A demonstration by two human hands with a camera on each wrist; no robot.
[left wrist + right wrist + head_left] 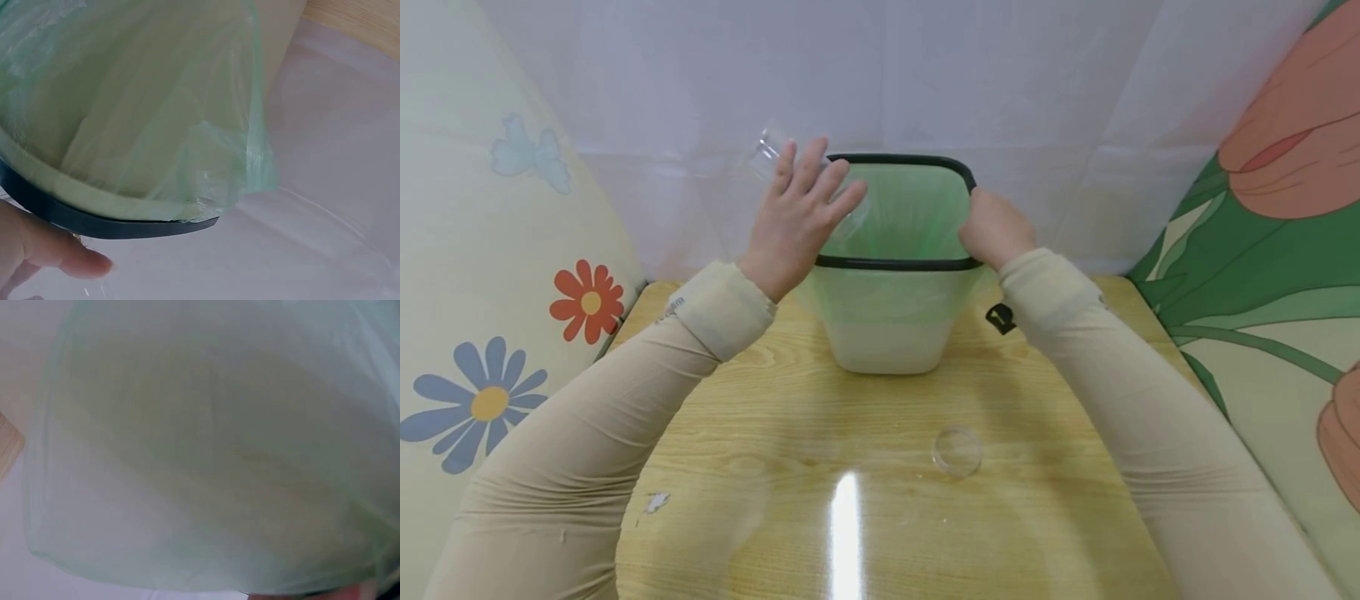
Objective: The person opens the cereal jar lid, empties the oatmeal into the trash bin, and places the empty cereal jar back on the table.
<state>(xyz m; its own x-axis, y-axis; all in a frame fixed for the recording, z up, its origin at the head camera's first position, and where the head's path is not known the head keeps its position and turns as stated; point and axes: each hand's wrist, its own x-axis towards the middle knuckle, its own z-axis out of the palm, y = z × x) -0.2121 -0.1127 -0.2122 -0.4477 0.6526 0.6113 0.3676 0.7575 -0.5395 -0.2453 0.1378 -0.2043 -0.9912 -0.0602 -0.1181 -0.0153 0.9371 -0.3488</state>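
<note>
A pale trash can (887, 337) lined with a thin green trash bag (917, 208) stands on the table, its rim banded in black. On the right side of this rim my right hand (997, 227) has its fingers curled and grips it. Over the left rim, my left hand (797, 221) shows its back with fingers spread and fairly straight. Behind those fingers a clear, shiny plastic piece (765, 148) is partly hidden; its kind is unclear. In the left wrist view, the left fingers (87, 262) lie just outside the black rim (119, 226). The green bag fills most of the right wrist view.
A clear ring-shaped piece (957, 451) lies on the wooden table (775, 467), nearer to me than the can. White cloth (1037, 83) hangs behind. A small black tag (1000, 318) sits by my right cuff. Flower-printed panels flank both sides.
</note>
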